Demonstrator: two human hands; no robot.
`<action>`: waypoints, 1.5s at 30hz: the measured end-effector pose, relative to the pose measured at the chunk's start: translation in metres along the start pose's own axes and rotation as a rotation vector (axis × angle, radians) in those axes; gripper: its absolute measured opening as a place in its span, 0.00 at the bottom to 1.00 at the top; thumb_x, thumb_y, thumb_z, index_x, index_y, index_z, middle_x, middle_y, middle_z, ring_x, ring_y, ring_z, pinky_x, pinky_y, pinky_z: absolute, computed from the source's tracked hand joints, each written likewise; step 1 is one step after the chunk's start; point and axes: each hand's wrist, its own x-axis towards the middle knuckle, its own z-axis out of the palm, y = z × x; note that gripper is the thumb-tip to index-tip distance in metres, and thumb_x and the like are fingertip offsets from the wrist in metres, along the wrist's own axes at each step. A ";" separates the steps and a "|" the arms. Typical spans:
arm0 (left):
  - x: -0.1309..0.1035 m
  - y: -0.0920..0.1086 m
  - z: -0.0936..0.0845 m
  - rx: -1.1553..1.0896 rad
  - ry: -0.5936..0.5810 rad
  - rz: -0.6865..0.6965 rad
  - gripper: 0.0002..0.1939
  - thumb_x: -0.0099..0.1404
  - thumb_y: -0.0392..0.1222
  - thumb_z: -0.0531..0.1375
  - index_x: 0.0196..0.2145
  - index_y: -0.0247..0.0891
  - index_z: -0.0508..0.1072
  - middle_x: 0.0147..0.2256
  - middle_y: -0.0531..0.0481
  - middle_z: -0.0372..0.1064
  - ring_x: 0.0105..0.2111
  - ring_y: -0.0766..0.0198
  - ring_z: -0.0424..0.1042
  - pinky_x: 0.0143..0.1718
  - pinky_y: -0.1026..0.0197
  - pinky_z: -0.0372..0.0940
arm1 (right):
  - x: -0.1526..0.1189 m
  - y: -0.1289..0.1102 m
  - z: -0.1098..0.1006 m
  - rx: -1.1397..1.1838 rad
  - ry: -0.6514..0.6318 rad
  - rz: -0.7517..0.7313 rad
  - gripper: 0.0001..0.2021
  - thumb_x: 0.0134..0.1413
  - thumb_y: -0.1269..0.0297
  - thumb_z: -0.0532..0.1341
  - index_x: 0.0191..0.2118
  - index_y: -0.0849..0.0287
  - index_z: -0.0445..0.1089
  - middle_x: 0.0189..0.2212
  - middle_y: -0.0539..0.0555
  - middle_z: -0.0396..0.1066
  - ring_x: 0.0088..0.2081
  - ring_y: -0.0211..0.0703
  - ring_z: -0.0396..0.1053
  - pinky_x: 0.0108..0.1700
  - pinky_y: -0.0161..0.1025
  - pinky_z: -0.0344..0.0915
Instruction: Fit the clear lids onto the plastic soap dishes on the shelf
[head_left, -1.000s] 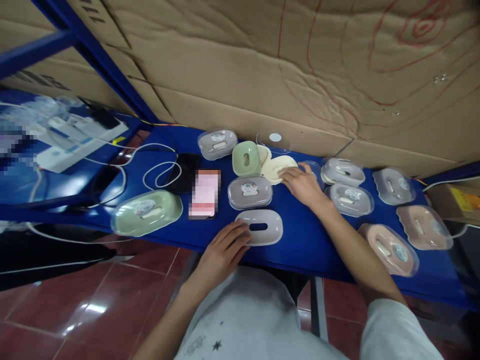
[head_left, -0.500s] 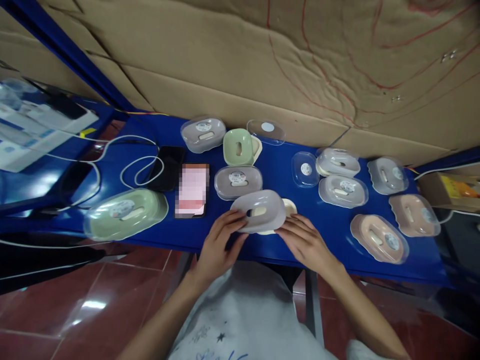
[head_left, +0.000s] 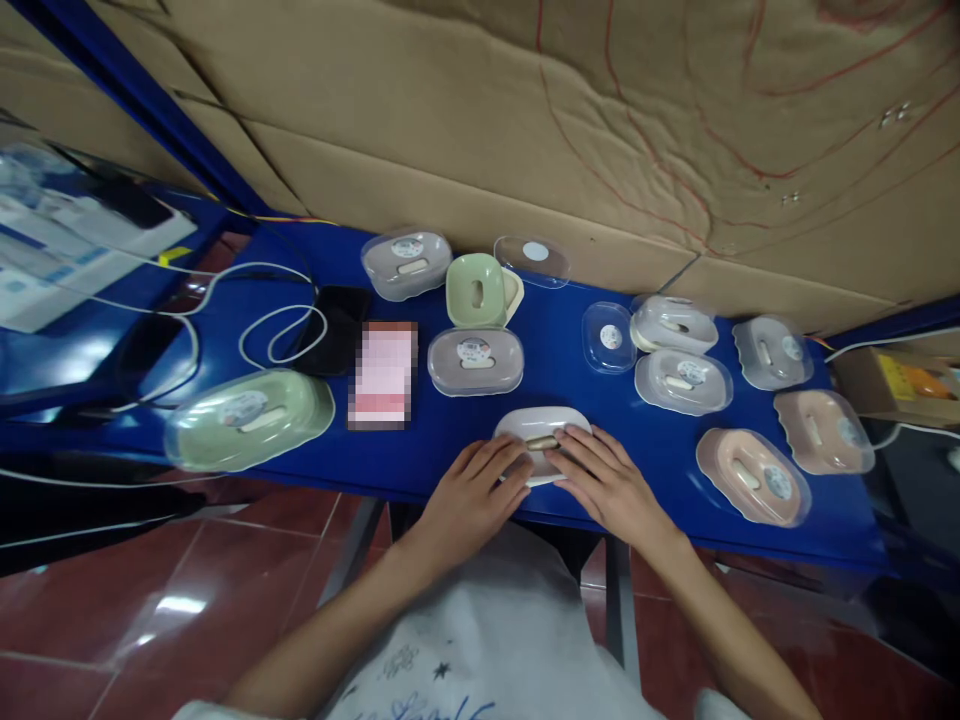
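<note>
The pale oval dish (head_left: 553, 418) lies beneath both hands, left hand (head_left: 480, 490) and right hand (head_left: 609, 480) pressing it with spread fingers.

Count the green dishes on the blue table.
2. The long green dish, under a clear lid, is at the left, near the front edge; the small green dish, uncovered, is just behind a lidded grey dish.

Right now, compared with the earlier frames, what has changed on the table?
The right hand has come from the back of the table to the white dish, which the left hand also holds. The cream base moved toward the person, under the dish; a bit shows through the slot. The green dish and phone stayed put.
</note>
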 end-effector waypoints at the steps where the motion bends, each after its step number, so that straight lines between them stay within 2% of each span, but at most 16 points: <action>1: -0.005 -0.001 0.000 -0.002 0.018 -0.009 0.10 0.79 0.37 0.59 0.56 0.37 0.73 0.56 0.41 0.77 0.60 0.50 0.74 0.58 0.47 0.72 | 0.003 -0.001 0.000 -0.010 -0.004 -0.026 0.20 0.73 0.68 0.61 0.67 0.56 0.70 0.69 0.57 0.69 0.72 0.49 0.63 0.77 0.57 0.57; 5: -0.020 -0.008 -0.002 0.005 0.088 -0.052 0.10 0.78 0.36 0.60 0.55 0.38 0.73 0.55 0.42 0.78 0.57 0.51 0.76 0.56 0.48 0.72 | 0.020 -0.004 0.000 0.036 -0.001 -0.125 0.20 0.72 0.73 0.60 0.65 0.56 0.72 0.68 0.54 0.70 0.72 0.47 0.62 0.79 0.58 0.52; 9: -0.025 -0.015 -0.002 0.010 0.067 -0.107 0.11 0.77 0.38 0.62 0.56 0.39 0.73 0.56 0.41 0.77 0.58 0.49 0.75 0.60 0.45 0.71 | 0.037 0.004 0.000 0.088 0.017 -0.161 0.18 0.72 0.73 0.59 0.62 0.55 0.75 0.66 0.55 0.72 0.71 0.46 0.65 0.77 0.57 0.57; 11: -0.025 -0.018 -0.002 0.012 0.066 -0.111 0.13 0.77 0.37 0.62 0.57 0.38 0.73 0.57 0.41 0.76 0.59 0.49 0.75 0.62 0.44 0.69 | 0.044 0.013 0.000 0.082 0.080 -0.140 0.16 0.72 0.66 0.62 0.61 0.54 0.75 0.65 0.56 0.74 0.68 0.48 0.68 0.75 0.57 0.60; 14: -0.020 -0.022 -0.002 0.016 0.066 -0.093 0.18 0.76 0.31 0.60 0.61 0.37 0.72 0.59 0.41 0.75 0.60 0.50 0.74 0.66 0.44 0.67 | 0.051 0.028 -0.003 0.071 0.173 -0.044 0.20 0.70 0.54 0.67 0.62 0.54 0.75 0.63 0.58 0.76 0.65 0.52 0.71 0.71 0.57 0.64; 19: -0.005 -0.025 -0.003 -0.006 0.076 -0.071 0.18 0.76 0.30 0.58 0.60 0.35 0.73 0.59 0.40 0.75 0.62 0.51 0.73 0.68 0.45 0.65 | 0.057 0.034 -0.004 0.062 0.058 -0.088 0.19 0.72 0.57 0.64 0.64 0.53 0.73 0.67 0.57 0.71 0.70 0.52 0.66 0.70 0.55 0.66; 23: 0.002 -0.024 -0.001 0.010 0.046 -0.086 0.15 0.77 0.35 0.60 0.58 0.37 0.75 0.57 0.40 0.77 0.59 0.49 0.75 0.62 0.44 0.69 | 0.057 0.032 0.005 0.063 0.039 -0.096 0.19 0.73 0.60 0.63 0.64 0.55 0.73 0.66 0.58 0.72 0.70 0.51 0.66 0.72 0.54 0.65; 28: 0.000 -0.023 0.004 0.006 0.021 -0.090 0.12 0.77 0.35 0.60 0.55 0.38 0.75 0.55 0.41 0.77 0.57 0.49 0.76 0.59 0.44 0.70 | 0.048 0.034 0.010 0.028 -0.011 -0.142 0.20 0.75 0.61 0.60 0.66 0.55 0.71 0.68 0.58 0.70 0.70 0.50 0.66 0.73 0.55 0.63; 30: -0.002 -0.024 0.004 -0.038 0.033 -0.095 0.12 0.77 0.34 0.59 0.55 0.39 0.75 0.55 0.41 0.77 0.57 0.49 0.75 0.61 0.44 0.70 | 0.047 0.042 0.007 0.066 -0.006 -0.096 0.21 0.76 0.58 0.59 0.69 0.52 0.68 0.70 0.57 0.68 0.72 0.51 0.64 0.73 0.56 0.62; 31: -0.003 -0.025 0.004 -0.074 0.043 -0.100 0.12 0.76 0.34 0.60 0.55 0.39 0.75 0.56 0.41 0.75 0.59 0.49 0.74 0.62 0.43 0.70 | 0.048 0.048 0.005 0.076 0.021 -0.024 0.23 0.76 0.56 0.58 0.71 0.51 0.66 0.71 0.58 0.66 0.73 0.52 0.62 0.74 0.58 0.61; 34: -0.007 -0.030 -0.001 -0.212 0.081 -0.134 0.13 0.74 0.35 0.63 0.55 0.40 0.74 0.65 0.38 0.66 0.67 0.45 0.66 0.66 0.40 0.69 | 0.056 0.063 0.005 0.023 0.143 0.313 0.28 0.77 0.53 0.54 0.75 0.55 0.59 0.73 0.65 0.61 0.76 0.60 0.55 0.73 0.66 0.58; 36: -0.011 -0.033 -0.005 -0.277 0.076 -0.165 0.15 0.73 0.36 0.65 0.56 0.42 0.74 0.70 0.37 0.57 0.71 0.43 0.60 0.68 0.37 0.67 | 0.058 0.066 0.008 -0.017 0.160 0.439 0.32 0.76 0.49 0.54 0.75 0.61 0.58 0.71 0.70 0.62 0.75 0.66 0.54 0.72 0.71 0.56; 38: -0.014 -0.038 -0.009 -0.298 0.052 -0.203 0.15 0.73 0.37 0.66 0.56 0.43 0.74 0.72 0.38 0.55 0.72 0.42 0.59 0.68 0.34 0.67 | 0.054 0.063 0.013 -0.005 0.147 0.439 0.33 0.73 0.46 0.58 0.73 0.62 0.60 0.66 0.71 0.67 0.71 0.68 0.60 0.72 0.71 0.56; 40: -0.018 -0.042 -0.012 -0.322 0.026 -0.222 0.13 0.74 0.36 0.65 0.54 0.44 0.75 0.70 0.40 0.57 0.70 0.44 0.62 0.67 0.35 0.68 | 0.044 0.056 0.014 0.044 0.149 0.397 0.31 0.72 0.47 0.61 0.71 0.58 0.63 0.61 0.67 0.71 0.66 0.64 0.66 0.72 0.70 0.58; 43: -0.021 -0.047 -0.013 -0.382 -0.010 -0.222 0.11 0.74 0.35 0.64 0.51 0.45 0.75 0.68 0.43 0.61 0.69 0.47 0.64 0.67 0.36 0.69 | 0.024 0.045 0.006 0.148 0.200 0.351 0.26 0.73 0.54 0.61 0.71 0.51 0.64 0.61 0.63 0.71 0.66 0.60 0.67 0.70 0.65 0.63; 45: -0.020 -0.047 -0.013 -0.397 -0.040 -0.240 0.14 0.74 0.36 0.65 0.55 0.46 0.74 0.68 0.43 0.61 0.69 0.48 0.65 0.68 0.37 0.69 | 0.015 0.037 -0.004 0.226 0.244 0.344 0.25 0.74 0.60 0.60 0.72 0.46 0.63 0.63 0.60 0.70 0.67 0.57 0.67 0.69 0.61 0.67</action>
